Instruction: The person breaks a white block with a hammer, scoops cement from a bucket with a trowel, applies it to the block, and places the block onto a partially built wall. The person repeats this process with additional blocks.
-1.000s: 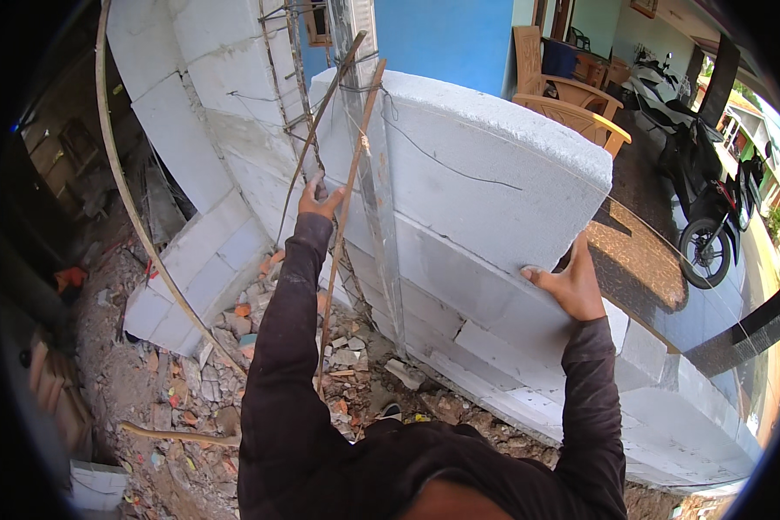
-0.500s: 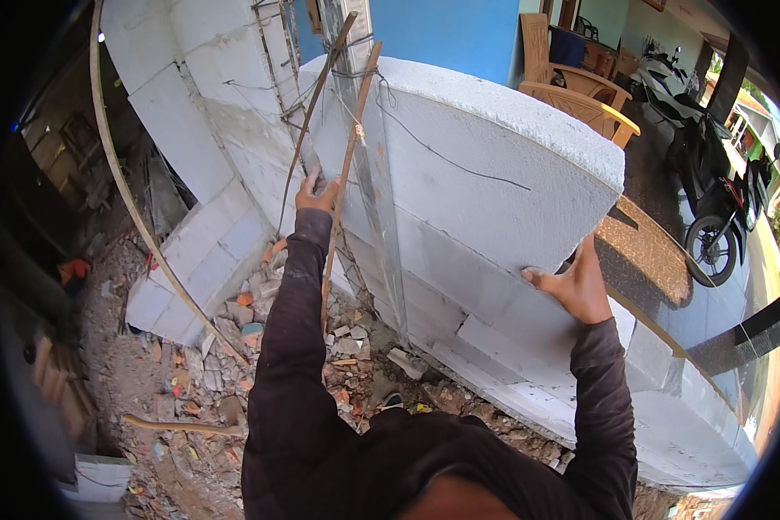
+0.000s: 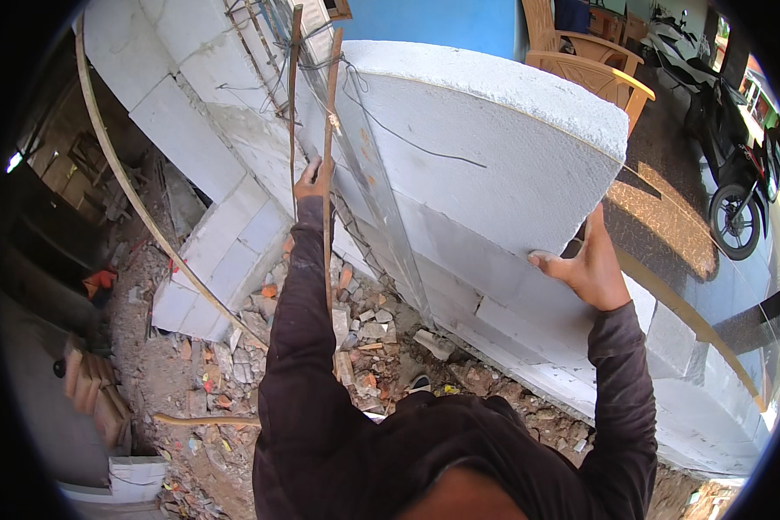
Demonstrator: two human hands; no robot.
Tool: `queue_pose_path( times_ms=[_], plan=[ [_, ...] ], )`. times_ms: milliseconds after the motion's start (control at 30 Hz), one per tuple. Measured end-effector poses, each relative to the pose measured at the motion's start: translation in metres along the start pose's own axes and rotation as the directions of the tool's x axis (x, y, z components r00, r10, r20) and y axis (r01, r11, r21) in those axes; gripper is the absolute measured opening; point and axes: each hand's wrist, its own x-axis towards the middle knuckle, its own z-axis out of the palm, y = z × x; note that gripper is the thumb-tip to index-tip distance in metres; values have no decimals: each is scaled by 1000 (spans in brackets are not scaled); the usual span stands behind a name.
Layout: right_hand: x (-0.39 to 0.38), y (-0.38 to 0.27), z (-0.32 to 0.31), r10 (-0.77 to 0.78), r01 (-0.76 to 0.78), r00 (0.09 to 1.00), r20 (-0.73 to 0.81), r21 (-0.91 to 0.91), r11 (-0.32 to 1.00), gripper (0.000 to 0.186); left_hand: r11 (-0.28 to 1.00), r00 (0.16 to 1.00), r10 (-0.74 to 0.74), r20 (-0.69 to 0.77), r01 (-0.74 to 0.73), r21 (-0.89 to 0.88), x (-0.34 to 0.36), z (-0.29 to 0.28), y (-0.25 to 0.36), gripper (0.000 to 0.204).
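A large white lightweight concrete block stands on top of a wall of similar blocks. My right hand grips its lower right corner, thumb on the near face and fingers behind the end. Up at the block's left end, my left hand has its fingers curled against the edge, partly hidden behind a thin wooden strip. A second dark strip rises beside that hand. Between the hands, an upright metal profile crosses the block's face, and a loose tie wire hangs over it.
Broken brick and rubble cover the ground around my shoe. A long bent wooden strip arches at left, near a leaning block panel. Beyond the wall are wooden chairs and a motorcycle.
The view has shifted, so the wall and block sit slightly differently in the picture. Both hands keep their places at the block's two ends.
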Motion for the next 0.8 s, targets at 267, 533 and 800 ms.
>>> queue_pose_path(
  times_ms=[267, 533, 800],
  plan=[
    [0, -2, 1, 32, -32, 999, 7, -2, 999, 96, 995, 1000, 20, -11, -21, -99, -3, 3, -7, 49],
    [0, -6, -2, 18, -18, 1000, 4, -39, 999, 93, 999, 999, -34, 19, 34, -1, 1, 1, -2, 63],
    [-1, -5, -1, 38, -37, 999, 17, -26, 999, 90, 998, 998, -54, 34, 55, -39, -5, 0, 2, 72]
  ],
)
